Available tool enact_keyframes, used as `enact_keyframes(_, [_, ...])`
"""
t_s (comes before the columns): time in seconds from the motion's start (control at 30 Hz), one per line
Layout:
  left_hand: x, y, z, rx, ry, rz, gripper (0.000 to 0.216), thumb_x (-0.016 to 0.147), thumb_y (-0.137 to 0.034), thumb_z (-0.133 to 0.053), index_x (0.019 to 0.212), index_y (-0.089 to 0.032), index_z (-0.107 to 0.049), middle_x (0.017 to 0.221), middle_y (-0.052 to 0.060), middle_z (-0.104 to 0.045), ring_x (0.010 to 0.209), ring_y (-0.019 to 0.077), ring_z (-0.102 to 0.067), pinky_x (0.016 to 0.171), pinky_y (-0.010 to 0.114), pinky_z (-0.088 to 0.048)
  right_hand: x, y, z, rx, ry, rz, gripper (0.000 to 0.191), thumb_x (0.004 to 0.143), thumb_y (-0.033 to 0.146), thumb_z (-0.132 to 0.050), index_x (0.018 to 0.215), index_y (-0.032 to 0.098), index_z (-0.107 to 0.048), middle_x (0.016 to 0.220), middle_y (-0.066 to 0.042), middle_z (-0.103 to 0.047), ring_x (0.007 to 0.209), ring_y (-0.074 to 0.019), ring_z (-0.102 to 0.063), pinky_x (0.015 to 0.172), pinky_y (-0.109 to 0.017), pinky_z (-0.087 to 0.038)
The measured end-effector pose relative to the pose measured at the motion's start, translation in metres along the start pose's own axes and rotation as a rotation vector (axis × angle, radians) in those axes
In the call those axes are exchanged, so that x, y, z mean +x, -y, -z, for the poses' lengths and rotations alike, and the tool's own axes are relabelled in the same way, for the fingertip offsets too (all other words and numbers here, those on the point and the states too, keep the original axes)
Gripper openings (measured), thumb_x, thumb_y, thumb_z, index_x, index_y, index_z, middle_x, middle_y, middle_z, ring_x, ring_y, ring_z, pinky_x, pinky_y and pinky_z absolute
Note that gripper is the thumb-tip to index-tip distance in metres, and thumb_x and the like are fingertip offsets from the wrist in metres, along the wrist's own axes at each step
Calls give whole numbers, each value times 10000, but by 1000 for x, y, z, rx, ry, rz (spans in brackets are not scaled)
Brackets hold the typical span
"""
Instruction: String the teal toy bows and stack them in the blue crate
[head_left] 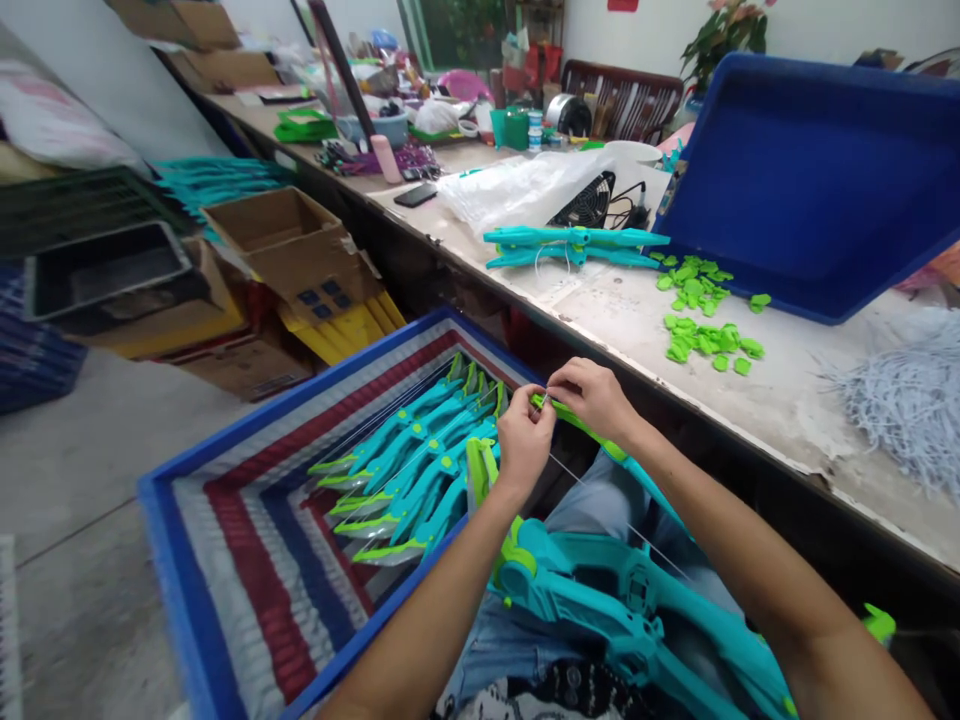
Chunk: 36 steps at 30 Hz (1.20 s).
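A teal plastic toy bow [600, 575] with lime-green ends rests across my lap. My left hand [525, 440] pinches the bow's green tip [538, 402] between thumb and fingers. Close against it, my right hand [596, 398] has its fingertips pressed together at the same tip, on a thin white string [574, 472]. That string runs from the tip down across the bow. My fingers partly hide the point where string and tip meet. Left of my hands, a blue-rimmed bin [191, 560] lined with striped cloth holds several similar toy bows [409, 440].
Along the right runs a worktable [600, 330]. On it lie loose green plastic pieces [705, 338], more teal bows [574, 245], a bundle of white strings [904, 390], a phone [416, 195] and a tilted blue bin [817, 180]. Cardboard boxes [289, 240] stand at the left.
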<state>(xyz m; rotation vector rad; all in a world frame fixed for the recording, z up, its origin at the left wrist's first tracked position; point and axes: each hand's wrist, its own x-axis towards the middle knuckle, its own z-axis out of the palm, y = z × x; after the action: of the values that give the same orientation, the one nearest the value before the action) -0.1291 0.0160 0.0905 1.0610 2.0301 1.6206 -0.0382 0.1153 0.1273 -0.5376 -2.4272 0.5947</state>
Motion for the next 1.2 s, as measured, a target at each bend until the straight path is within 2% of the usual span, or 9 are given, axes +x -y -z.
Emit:
enact_keyframes(0.13, [1, 8, 3, -44, 30, 39, 135, 808, -250, -552, 917, -186, -599, 573, -61, -473, 515, 109, -461, 533, 218, -362, -4, 3, -4, -101, 67, 46, 137, 849, 180, -606, 713, 187, -600, 726, -13, -575, 731, -152, -512, 680, -280, -411])
enact_keyframes(0.33, [-3, 22, 1, -161, 63, -190, 135, 833, -198, -519, 935, -192, -607, 1044, 73, -625, 993, 187, -581, 855, 298, -442, 6, -20, 12, -153, 71, 11, 165, 829, 197, -608, 670, 194, -564, 683, -9, -565, 710, -156, -495, 662, -279, -403])
enact_keyframes(0.47, [-4, 14, 0, -257, 175, -229, 160, 838, -236, -510, 837, -193, -663, 885, 58, -635, 886, 182, -594, 852, 315, -446, 41, -43, 46, -99, -354, -322, 160, 790, 184, -608, 644, 183, -543, 658, 6, -551, 665, -151, -500, 679, -302, -421])
enact_keyframes(0.53, [2, 6, 2, -302, 233, -127, 174, 802, -298, -559, 766, -190, -691, 882, 65, -644, 900, 194, -591, 861, 323, -441, 45, -32, 50, -42, -548, -356, 140, 808, 204, -584, 674, 185, -547, 691, -1, -564, 693, -162, -521, 711, -325, -441])
enact_keyframes(0.63, [17, -3, 7, -571, 308, 241, 308, 767, -462, -590, 769, -174, -700, 897, 78, -670, 879, 199, -605, 794, 319, -466, 20, 7, 23, 80, -453, -132, 125, 853, 238, -552, 735, 206, -576, 800, -26, -595, 876, -196, -562, 829, -366, -455])
enact_keyframes(0.73, [32, -6, 15, -775, 365, 488, 292, 631, -406, -719, 760, -146, -684, 803, 70, -678, 727, 160, -604, 667, 274, -468, -21, 37, -21, 186, -349, -35, 110, 853, 217, -562, 748, 216, -596, 909, -54, -583, 1017, -216, -537, 893, -388, -451])
enact_keyframes(0.83, [37, -3, 22, -599, 304, 395, 196, 591, -267, -717, 731, -138, -671, 727, 49, -670, 664, 141, -590, 635, 257, -464, -44, 39, -52, 286, -400, -157, 84, 835, 210, -575, 761, 216, -613, 941, -61, -566, 985, -213, -550, 868, -388, -467])
enact_keyframes(1.0, [29, -4, 25, -321, 122, 83, 106, 735, -270, -587, 781, -174, -588, 740, 21, -668, 595, 119, -593, 568, 237, -474, -40, 29, -62, 406, -484, -316, 78, 824, 225, -586, 761, 211, -630, 885, -43, -571, 931, -192, -577, 835, -349, -481])
enact_keyframes(1.2, [27, -10, 27, -600, 266, 413, 275, 644, -342, -724, 777, -124, -622, 623, 13, -617, 486, 112, -572, 414, 209, -444, -28, 30, -60, 446, -581, -379, 100, 825, 234, -578, 777, 194, -657, 881, -41, -565, 824, -156, -577, 737, -290, -504])
